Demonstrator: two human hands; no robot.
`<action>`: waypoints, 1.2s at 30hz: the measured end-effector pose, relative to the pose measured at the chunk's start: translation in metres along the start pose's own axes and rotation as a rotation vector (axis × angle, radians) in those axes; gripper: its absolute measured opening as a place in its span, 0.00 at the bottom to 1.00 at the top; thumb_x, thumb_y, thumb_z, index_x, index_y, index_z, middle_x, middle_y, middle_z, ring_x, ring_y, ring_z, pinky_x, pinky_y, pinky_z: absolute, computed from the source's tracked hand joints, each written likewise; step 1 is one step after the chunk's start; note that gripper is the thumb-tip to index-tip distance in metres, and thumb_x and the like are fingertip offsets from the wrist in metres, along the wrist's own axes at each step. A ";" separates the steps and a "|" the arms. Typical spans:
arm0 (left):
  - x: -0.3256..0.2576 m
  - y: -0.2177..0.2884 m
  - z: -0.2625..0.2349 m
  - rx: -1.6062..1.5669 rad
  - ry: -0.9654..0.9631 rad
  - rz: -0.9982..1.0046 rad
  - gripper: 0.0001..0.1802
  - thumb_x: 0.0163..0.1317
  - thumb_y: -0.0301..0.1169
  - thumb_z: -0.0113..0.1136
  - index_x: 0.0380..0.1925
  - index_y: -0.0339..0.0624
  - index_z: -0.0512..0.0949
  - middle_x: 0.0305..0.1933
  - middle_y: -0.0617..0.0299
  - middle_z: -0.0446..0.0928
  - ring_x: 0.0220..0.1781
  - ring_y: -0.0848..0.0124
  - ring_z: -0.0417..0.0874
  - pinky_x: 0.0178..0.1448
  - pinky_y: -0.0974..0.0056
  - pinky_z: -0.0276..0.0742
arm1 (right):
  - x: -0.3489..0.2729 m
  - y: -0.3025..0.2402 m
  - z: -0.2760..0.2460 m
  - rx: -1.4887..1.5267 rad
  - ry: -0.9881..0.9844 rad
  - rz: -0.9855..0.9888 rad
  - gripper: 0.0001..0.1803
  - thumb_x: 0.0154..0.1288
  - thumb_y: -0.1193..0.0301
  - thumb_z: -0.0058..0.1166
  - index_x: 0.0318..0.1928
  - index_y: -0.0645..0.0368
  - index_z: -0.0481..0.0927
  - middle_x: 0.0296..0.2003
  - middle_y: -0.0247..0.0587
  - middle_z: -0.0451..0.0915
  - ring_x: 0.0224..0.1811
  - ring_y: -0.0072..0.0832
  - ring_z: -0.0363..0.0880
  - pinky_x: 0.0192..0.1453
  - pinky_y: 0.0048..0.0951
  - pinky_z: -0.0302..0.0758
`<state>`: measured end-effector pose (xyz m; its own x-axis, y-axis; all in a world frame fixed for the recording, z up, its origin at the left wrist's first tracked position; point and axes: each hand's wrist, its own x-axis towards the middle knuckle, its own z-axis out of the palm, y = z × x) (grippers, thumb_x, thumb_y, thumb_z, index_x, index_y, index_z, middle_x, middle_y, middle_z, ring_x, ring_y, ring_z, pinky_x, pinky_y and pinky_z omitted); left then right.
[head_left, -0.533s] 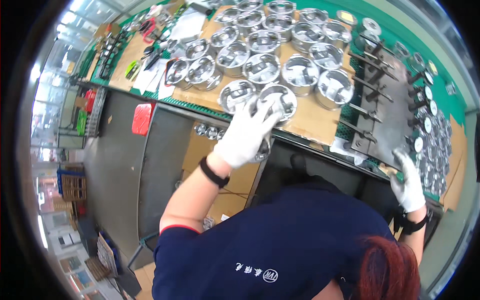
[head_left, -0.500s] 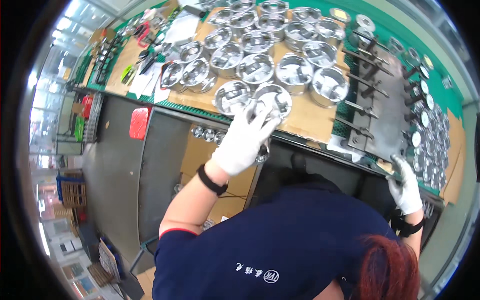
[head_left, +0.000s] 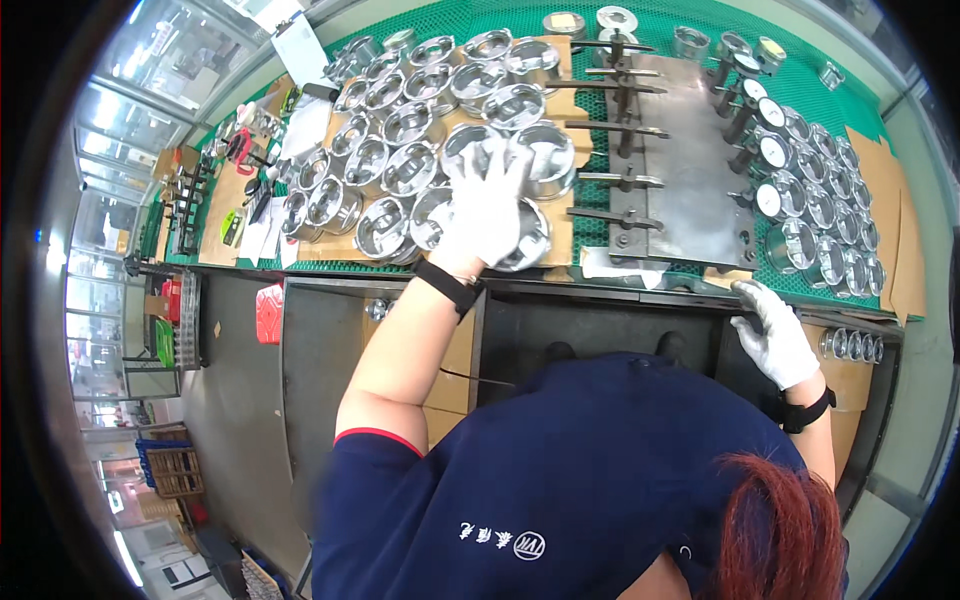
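Pistons, shiny metal ones, stand in rows on cardboard at the workbench's near edge [head_left: 640, 290]. Nearest, the gloved right hand [head_left: 775, 335] rests flat on that edge, holding nothing. Farther in, the gloved left hand [head_left: 487, 210] spreads its fingers over a front-row piston [head_left: 525, 240], touching its crown; whether it grips is unclear. A square, even hold would likely keep neighbouring pistons [head_left: 385, 225] undisturbed. Beyond lies a grey metal fixture plate [head_left: 690, 170].
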<state>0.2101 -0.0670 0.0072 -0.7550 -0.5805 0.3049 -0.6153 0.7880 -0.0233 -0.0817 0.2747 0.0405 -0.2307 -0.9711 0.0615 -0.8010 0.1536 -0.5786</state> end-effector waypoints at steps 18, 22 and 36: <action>0.028 0.275 -0.093 -0.660 -0.157 -0.203 0.37 0.55 0.23 0.67 0.68 0.34 0.70 0.72 0.44 0.71 0.78 0.53 0.67 0.80 0.54 0.62 | 0.062 0.261 -0.106 -0.286 0.024 -0.152 0.35 0.58 0.71 0.66 0.67 0.58 0.70 0.64 0.58 0.75 0.57 0.52 0.81 0.60 0.46 0.79; 0.040 0.328 -0.095 -0.619 -0.255 -0.084 0.37 0.55 0.25 0.67 0.68 0.34 0.69 0.71 0.41 0.71 0.77 0.48 0.68 0.80 0.51 0.61 | 0.114 0.275 -0.074 -0.463 -0.251 0.045 0.23 0.71 0.70 0.46 0.65 0.60 0.71 0.63 0.60 0.76 0.57 0.54 0.82 0.61 0.48 0.78; 0.166 0.433 0.010 -0.885 0.002 0.283 0.32 0.61 0.27 0.66 0.66 0.31 0.70 0.62 0.41 0.78 0.65 0.48 0.80 0.69 0.53 0.75 | -0.021 0.204 -0.110 0.054 -0.291 0.188 0.29 0.56 0.64 0.67 0.57 0.60 0.75 0.42 0.56 0.82 0.44 0.54 0.84 0.48 0.46 0.81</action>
<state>-0.1841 0.1761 0.0383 -0.8497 -0.3433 0.4001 -0.0105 0.7698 0.6382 -0.3010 0.3471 0.0103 -0.1984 -0.9393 -0.2800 -0.7269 0.3326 -0.6008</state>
